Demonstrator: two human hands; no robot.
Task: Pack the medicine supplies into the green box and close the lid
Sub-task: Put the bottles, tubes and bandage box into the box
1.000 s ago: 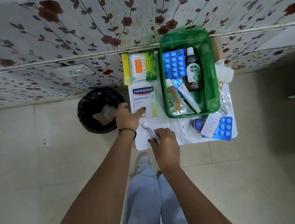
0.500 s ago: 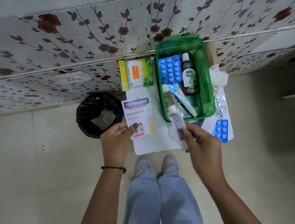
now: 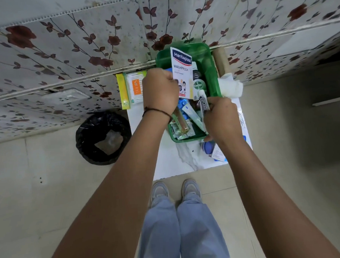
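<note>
Green plastic is dominating the small white table [image 3: 166,164], where the open green box [image 3: 214,68] is sitting against a floral-papered wall and already filling with supplies; no lid can be made out in this view. A person's left hand [image 3: 159,90] is closing in a fist around the lower edge of the Hansaplast packet [image 3: 182,71], which is standing upright above the far half of the box rather than lying flat. The right hand [image 3: 220,115] is pinching a small white Cipladine tube [image 3: 204,103] between thumb and fingers, just over the Dettol bottle [image 3: 198,83] and a long white tube [image 3: 193,116] lying inside. Crowding is looking like the main risk: if the packet is being set down on end, or across the bottle, it could be keeping a lid from seating later. The tube, being slim and smooth, could be slipping through the pinch and rolling off the table towards the black bin [image 3: 103,137] on the floor beside it. Both arms are crossing the near rim, so a sleeve-level nudge could be shifting the box. A yellow-green carton [image 3: 132,89] to the left, white cloth [image 3: 230,85] to the right, and blue items [image 3: 208,147] near the right wrist are waiting outside and could be overlooked.
</note>
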